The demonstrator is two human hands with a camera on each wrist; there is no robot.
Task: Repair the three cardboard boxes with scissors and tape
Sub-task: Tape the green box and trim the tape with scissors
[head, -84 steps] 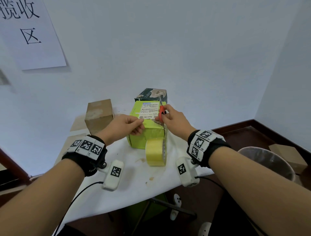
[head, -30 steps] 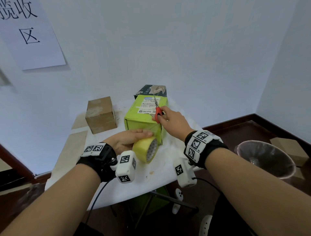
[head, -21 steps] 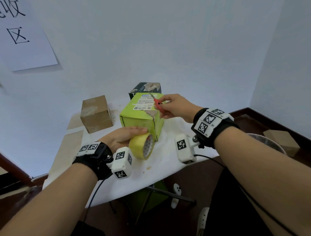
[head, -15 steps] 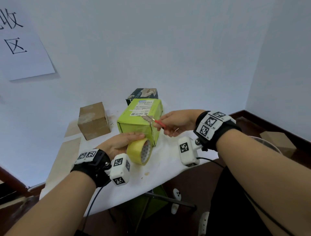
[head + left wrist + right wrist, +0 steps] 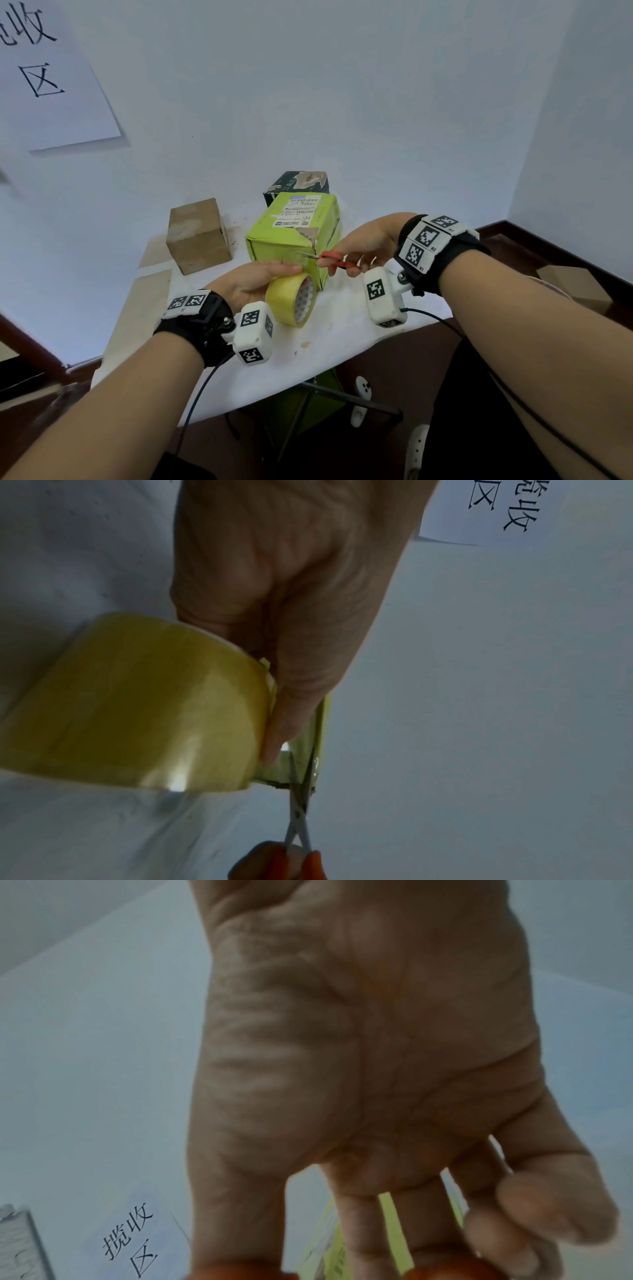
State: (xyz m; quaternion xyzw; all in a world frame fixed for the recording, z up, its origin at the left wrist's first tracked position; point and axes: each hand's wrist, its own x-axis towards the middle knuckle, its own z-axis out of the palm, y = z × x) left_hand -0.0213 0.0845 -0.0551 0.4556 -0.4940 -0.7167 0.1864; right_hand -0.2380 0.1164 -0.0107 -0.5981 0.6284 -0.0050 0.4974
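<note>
Sitting mid-table (image 5: 212,383): green box (image 5: 287,246), brown box (image 5: 197,236) left, dark box (image 5: 298,185) behind. Left hand (image 5: 253,282) fingers wrapped over yellow tape roll (image 5: 291,301) at the green box's near face. Right hand (image 5: 366,243) fingers curled through red scissors (image 5: 330,257), blades open at the tape strip.

A white sheet of paper (image 5: 51,78) with black characters hangs on the pale wall (image 5: 342,85) at upper left. The bench (image 5: 342,329) carries a white cover with small brown spots. Below it stand dark metal legs (image 5: 342,394) and a white power strip (image 5: 361,401) on the dark floor (image 5: 394,359). A dark wooden skirting board (image 5: 507,228) runs along the right wall.
</note>
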